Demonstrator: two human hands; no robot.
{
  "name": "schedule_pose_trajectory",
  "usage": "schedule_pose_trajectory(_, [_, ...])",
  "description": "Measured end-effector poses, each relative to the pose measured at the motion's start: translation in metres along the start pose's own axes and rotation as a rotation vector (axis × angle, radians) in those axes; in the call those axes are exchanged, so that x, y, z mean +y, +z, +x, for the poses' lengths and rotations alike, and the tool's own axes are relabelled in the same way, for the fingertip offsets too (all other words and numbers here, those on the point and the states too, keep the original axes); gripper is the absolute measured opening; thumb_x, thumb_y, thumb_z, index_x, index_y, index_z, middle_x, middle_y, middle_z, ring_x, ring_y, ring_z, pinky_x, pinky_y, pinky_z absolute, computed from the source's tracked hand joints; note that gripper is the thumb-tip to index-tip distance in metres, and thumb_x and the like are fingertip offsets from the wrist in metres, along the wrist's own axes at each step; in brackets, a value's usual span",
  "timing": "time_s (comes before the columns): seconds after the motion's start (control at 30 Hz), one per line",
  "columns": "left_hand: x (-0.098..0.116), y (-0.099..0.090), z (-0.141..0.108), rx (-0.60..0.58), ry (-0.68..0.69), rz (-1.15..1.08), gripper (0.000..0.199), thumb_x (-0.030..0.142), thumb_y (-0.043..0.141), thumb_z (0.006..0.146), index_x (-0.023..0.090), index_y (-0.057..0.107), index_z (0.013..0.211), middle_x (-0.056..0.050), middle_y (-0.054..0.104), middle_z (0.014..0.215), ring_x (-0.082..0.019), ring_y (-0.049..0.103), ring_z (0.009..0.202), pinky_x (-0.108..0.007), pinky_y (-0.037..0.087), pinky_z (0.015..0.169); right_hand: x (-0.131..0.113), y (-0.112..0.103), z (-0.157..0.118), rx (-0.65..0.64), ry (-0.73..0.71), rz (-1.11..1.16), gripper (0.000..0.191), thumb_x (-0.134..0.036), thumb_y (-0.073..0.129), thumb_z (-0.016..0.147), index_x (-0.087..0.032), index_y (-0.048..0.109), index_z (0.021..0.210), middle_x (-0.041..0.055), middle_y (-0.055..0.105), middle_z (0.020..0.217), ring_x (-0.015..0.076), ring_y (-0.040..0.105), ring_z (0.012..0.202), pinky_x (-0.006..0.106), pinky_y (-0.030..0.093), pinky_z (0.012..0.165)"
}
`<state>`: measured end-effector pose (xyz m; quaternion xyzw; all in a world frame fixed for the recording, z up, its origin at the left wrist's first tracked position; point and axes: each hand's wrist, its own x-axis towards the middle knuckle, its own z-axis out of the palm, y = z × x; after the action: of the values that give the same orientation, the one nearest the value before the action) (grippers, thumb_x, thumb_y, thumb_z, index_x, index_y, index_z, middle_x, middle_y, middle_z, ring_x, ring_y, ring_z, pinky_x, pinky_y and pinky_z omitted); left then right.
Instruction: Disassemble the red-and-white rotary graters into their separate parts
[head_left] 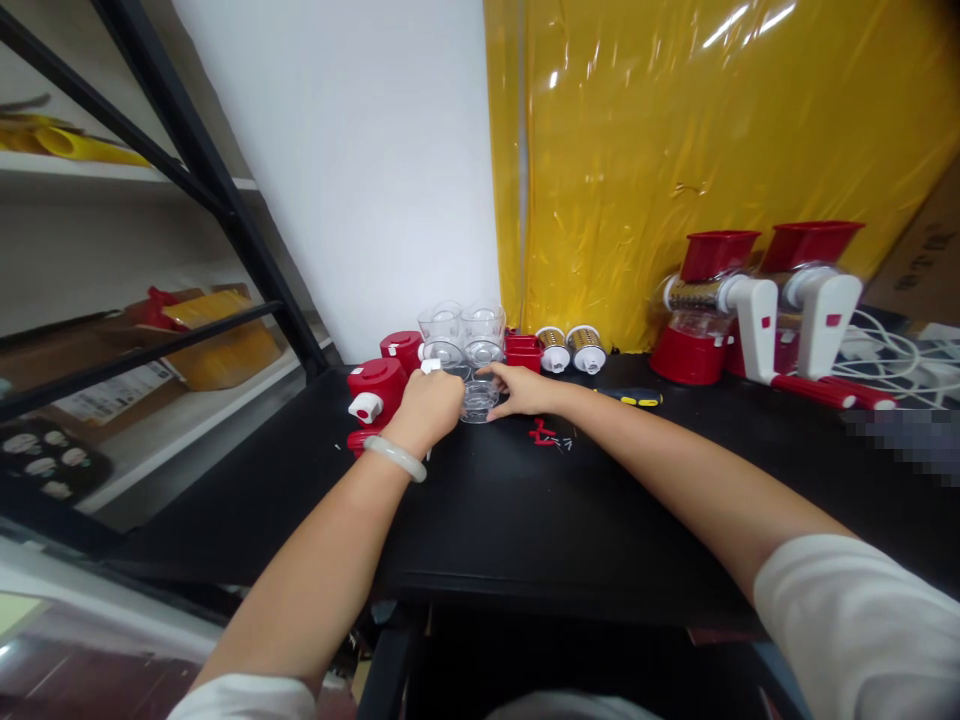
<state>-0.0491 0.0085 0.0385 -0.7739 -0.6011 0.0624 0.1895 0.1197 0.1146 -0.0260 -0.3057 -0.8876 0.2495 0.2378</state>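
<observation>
Where red bodies (376,383) crowd the left of the surface (487,520), the forearm wearing a pale bangle (396,458) passes close, and an outward swing could knock them over. The left hand (437,403) is curled in beside a clear cup (478,402); its fingertips are hidden, so whether it grips the cup cannot be told. That cup sits between both hands, just in front of more clear cups (484,322); pushed back, it could topple them. The right hand (523,391) grips the cup's right side, fingers near the rim, thumb low; smooth walls might slip from so light a pinch. Next come loose red bits (541,433), which a dragging forearm could scatter, two drums (586,350), liable to roll if nudged, a screwdriver (637,397) and two graters (686,352).
</observation>
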Motion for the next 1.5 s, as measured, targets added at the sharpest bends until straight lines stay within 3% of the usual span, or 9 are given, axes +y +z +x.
schedule_pose_trajectory(1.2, [0.001,-0.001,0.000,0.001,-0.012,0.010,0.018,0.028,0.063,0.087,0.014,0.074,0.089,-0.016,0.074,0.093,-0.032,0.069,0.096,-0.039,0.045,0.081,-0.004,0.000,-0.001,0.025,0.029,0.006,0.083,-0.029,0.090,0.057,-0.014,0.054,0.130,0.0048,0.062,0.095,0.0201,0.062,0.089,0.037,0.051,0.085])
schedule_pose_trajectory(1.5, [-0.012,-0.007,-0.002,0.056,-0.065,-0.028,0.026,0.029,0.066,0.084,0.016,0.074,0.104,-0.015,0.075,0.099,-0.032,0.068,0.101,-0.039,0.046,0.082,-0.008,0.000,-0.004,0.026,0.033,0.007,0.080,-0.028,0.089,0.060,-0.016,0.053,0.130,0.0042,0.062,0.096,0.0208,0.062,0.092,0.037,0.051,0.084])
